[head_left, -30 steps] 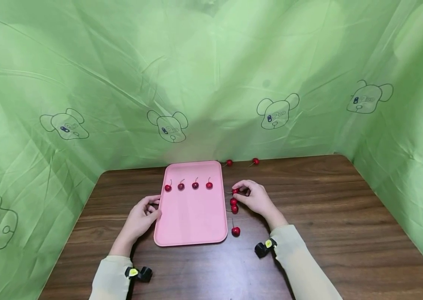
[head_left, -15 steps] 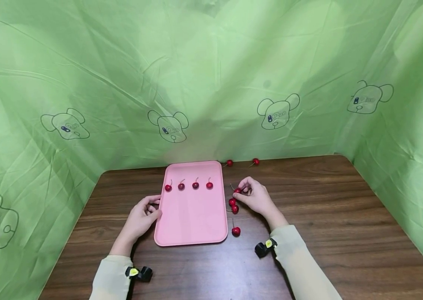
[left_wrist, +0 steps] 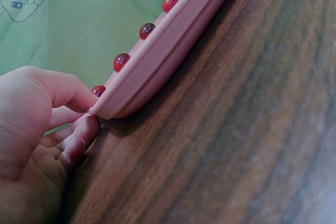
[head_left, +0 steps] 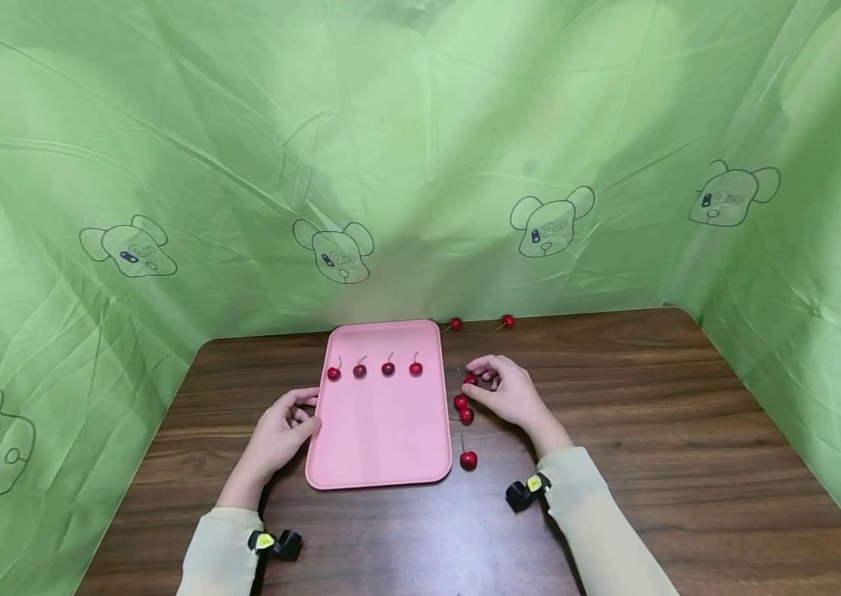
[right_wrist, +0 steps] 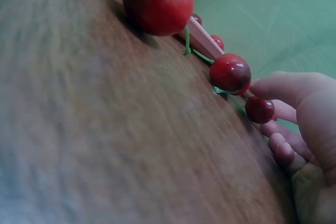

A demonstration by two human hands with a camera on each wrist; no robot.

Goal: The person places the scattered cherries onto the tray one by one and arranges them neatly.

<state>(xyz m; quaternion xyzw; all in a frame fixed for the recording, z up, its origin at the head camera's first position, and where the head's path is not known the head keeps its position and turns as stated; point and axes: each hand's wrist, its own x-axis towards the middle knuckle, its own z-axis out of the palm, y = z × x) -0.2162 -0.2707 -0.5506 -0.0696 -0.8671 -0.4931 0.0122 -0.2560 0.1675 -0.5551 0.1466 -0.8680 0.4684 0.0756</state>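
Note:
A pink tray (head_left: 383,439) lies on the table, with several red cherries in a row across its upper part; one is the rightmost cherry (head_left: 416,369). My left hand (head_left: 282,434) holds the tray's left edge, its thumb at the rim and its fingers curled beside and below it in the left wrist view. Just right of the tray, my right hand (head_left: 511,394) pinches a cherry (right_wrist: 260,109) between thumb and fingers, its stem pointing up and left. Two touching cherries (head_left: 467,416) lie right below that hand, and another cherry (head_left: 468,460) sits nearer the front.
Two more cherries, a left one (head_left: 455,324) and a right one (head_left: 507,321), lie at the table's back edge. A green cloth (head_left: 406,165) with bear-head drawings rises behind and at both sides of the brown wooden table (head_left: 659,430).
The pinched cherry has shifted slightly right, and its stem has swung from pointing left to up-left. The upper of the two touching cherries has moved slightly left. My left hand stays on the tray.

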